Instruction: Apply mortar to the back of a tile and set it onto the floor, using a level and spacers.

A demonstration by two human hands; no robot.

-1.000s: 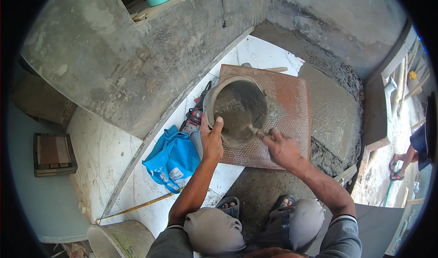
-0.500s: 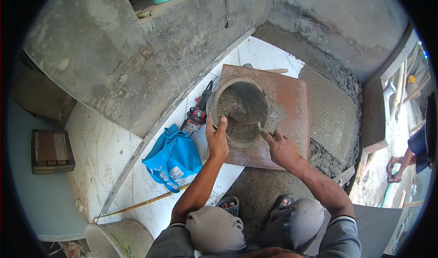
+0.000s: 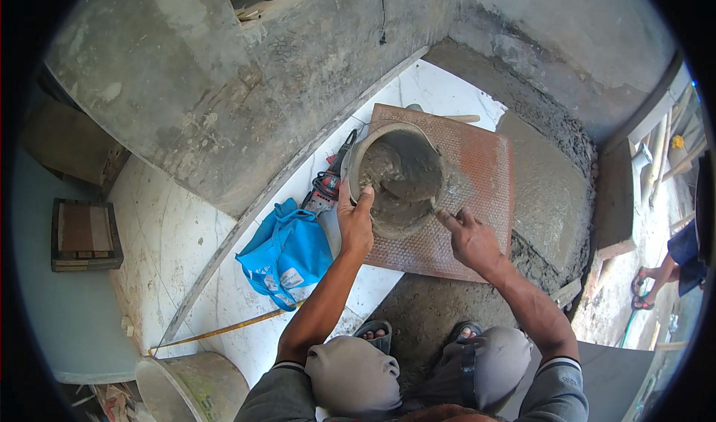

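Observation:
A grey bucket (image 3: 426, 147) of wet mortar (image 3: 379, 167) stands tilted on a reddish-brown tile (image 3: 481, 172) whose textured face is up. My left hand (image 3: 356, 224) grips the bucket's near left rim, thumb over the edge. Closed around a trowel handle is my right hand (image 3: 473, 241), just off the bucket's right side. The trowel's mortar-coated blade (image 3: 412, 191) lies inside the bucket, against the mortar; its handle is mostly hidden by my fingers.
Left of the tile lie an angle grinder (image 3: 325, 187) and a blue bag (image 3: 287, 254) on white tiles. Wet mortar (image 3: 548, 198) covers floor at right. A large tub (image 3: 194, 392) stands lower left. Another person's legs (image 3: 660, 273) show far right. Concrete wall (image 3: 298, 71) rises behind.
My right hand has shifted slightly right and down, away from the rim, with the trowel. My left hand keeps its hold on the bucket. The view has shifted slightly.

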